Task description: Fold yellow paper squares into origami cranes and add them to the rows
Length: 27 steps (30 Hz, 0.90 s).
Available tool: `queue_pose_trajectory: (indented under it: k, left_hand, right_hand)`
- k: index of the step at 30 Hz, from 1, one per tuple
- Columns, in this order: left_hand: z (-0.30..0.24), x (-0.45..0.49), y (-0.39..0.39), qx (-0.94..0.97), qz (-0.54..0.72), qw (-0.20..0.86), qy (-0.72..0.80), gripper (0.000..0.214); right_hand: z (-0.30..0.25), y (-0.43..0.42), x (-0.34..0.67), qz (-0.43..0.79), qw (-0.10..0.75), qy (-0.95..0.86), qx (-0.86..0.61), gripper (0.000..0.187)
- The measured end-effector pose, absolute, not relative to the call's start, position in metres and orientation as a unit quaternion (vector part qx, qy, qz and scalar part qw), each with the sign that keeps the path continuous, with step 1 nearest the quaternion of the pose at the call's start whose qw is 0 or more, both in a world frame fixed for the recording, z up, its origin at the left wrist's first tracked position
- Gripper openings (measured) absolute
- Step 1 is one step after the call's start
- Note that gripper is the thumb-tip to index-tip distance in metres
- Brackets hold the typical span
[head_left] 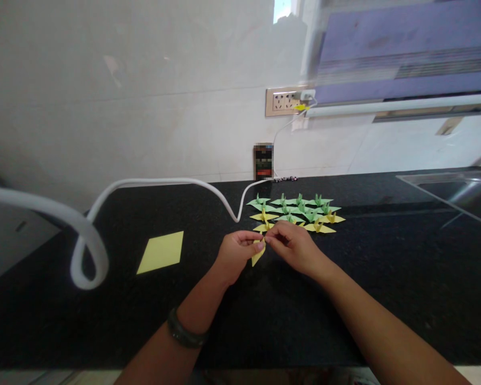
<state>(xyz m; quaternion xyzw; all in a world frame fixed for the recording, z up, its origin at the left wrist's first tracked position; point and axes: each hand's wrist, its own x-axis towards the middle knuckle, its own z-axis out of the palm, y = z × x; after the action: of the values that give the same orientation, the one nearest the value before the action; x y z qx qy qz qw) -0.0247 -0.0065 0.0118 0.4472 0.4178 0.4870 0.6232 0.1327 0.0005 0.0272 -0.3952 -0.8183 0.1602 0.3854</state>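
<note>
Between my two hands is a yellow origami crane (pixel 257 255), its pointed lower part hanging below the fingers. My left hand (pixel 237 254) pinches it from the left, thumb against the paper. From the right, the fingertips of my right hand (pixel 293 245) pinch its upper tip and meet the left fingers. Just beyond the hands stand rows of folded paper cranes, green ones (pixel 300 207) at the back and yellow ones (pixel 319 227) nearer. My right hand partly hides the nearest row. A yellow sheet of paper (pixel 162 252) lies flat to the left.
A thick white cable (pixel 164 182) loops over the left of the black countertop (pixel 116 331). A phone (pixel 263 161) leans on the wall, wired to the socket (pixel 281 101). A beaded string (pixel 285 179) lies beside it. A sink (pixel 465 187) is at the right.
</note>
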Motion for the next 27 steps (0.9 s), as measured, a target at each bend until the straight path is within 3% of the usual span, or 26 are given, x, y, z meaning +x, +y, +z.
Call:
queue_pose_trajectory:
  k: [9, 20, 27]
  left_hand:
    - [0.013, -0.022, -0.005, 0.497, 0.516, 0.531, 0.453, 0.024]
    - [0.011, -0.021, -0.006, 0.444, 0.48, 0.627, 0.424, 0.033]
    - [0.007, -0.023, -0.003, 0.456, 0.505, 0.586, 0.44, 0.028]
  right_hand:
    - [0.018, -0.005, 0.121, 0.143, 0.43, -0.769, -0.451, 0.011]
    - [0.013, -0.003, 0.121, 0.136, 0.456, -0.756, -0.449, 0.011]
    - [0.016, -0.004, 0.122, 0.14, 0.447, -0.781, -0.413, 0.011]
